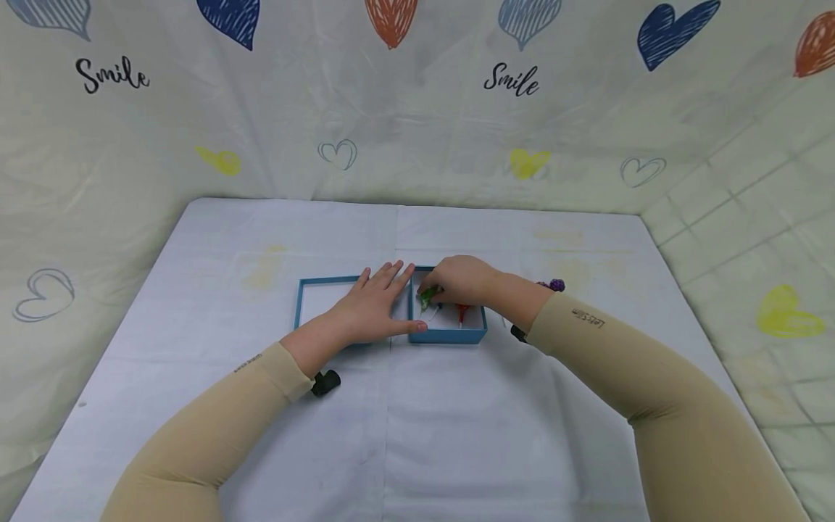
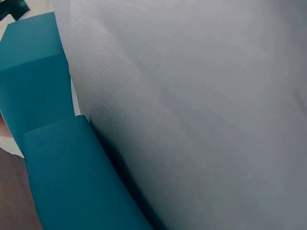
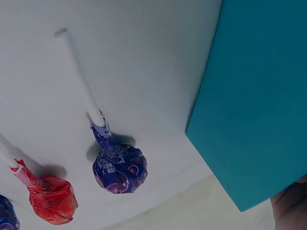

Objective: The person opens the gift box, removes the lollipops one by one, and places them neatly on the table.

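Note:
Two shallow blue boxes sit side by side on the white table. My left hand (image 1: 365, 313), fingers spread, reaches over the left box (image 1: 326, 280); its fingertips and thumb lie at the wall of the right box (image 1: 450, 336). Inside that right box, my right hand (image 1: 462, 279) curls its fingers on a green-wrapped lollipop (image 1: 428, 298). A red-wrapped lollipop (image 1: 462, 310) lies beside it in the box, partly under the hand. Box walls fill the left side of the left wrist view, and the right box's outer wall (image 3: 254, 105) shows in the right wrist view.
Right of the boxes, a purple-wrapped lollipop (image 3: 120, 170) and another red-wrapped lollipop (image 3: 53, 199) lie on the table (image 1: 450, 435). A further dark blue wrapped one (image 3: 7, 215) is cut off by the frame edge. Behind the table hangs a printed cloth (image 1: 430, 109).

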`<state>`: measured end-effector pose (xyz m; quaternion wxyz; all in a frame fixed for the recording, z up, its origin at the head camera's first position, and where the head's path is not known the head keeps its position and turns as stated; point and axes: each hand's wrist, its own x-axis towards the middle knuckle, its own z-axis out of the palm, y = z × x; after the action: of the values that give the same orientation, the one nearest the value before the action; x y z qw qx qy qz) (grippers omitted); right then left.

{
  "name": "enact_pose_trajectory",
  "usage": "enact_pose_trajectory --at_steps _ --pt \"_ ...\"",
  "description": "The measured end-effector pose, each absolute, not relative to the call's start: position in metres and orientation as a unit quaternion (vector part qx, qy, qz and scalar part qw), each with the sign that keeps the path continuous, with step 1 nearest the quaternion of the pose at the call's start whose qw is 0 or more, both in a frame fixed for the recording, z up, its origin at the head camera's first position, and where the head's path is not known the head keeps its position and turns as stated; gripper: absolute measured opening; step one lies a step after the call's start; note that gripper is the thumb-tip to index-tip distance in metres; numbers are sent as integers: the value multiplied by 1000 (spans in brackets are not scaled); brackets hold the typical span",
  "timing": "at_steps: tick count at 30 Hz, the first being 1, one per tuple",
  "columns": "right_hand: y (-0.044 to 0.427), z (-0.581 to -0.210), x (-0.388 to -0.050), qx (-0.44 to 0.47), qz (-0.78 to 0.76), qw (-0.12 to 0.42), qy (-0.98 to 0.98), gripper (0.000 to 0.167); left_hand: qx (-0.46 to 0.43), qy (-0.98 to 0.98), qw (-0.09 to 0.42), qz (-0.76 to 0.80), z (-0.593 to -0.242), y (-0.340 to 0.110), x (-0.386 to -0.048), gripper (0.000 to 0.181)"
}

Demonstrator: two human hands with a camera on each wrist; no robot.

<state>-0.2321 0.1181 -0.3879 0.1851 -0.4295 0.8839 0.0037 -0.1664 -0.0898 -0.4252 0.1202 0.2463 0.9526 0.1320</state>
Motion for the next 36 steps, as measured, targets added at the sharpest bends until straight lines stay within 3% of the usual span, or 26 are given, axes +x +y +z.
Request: enact_pose_trajectory --at_steps 18,28,36 --pt "154 -345 -233 -394 -4 160 905 34 240 955 128 117 -427 -86 -167 111" --pt "214 -326 -234 -390 1 107 914 31 236 956 126 121 -426 -84 -166 111" --pt "274 -327 -231 -360 23 100 927 28 235 955 128 127 -424 -87 -166 111"
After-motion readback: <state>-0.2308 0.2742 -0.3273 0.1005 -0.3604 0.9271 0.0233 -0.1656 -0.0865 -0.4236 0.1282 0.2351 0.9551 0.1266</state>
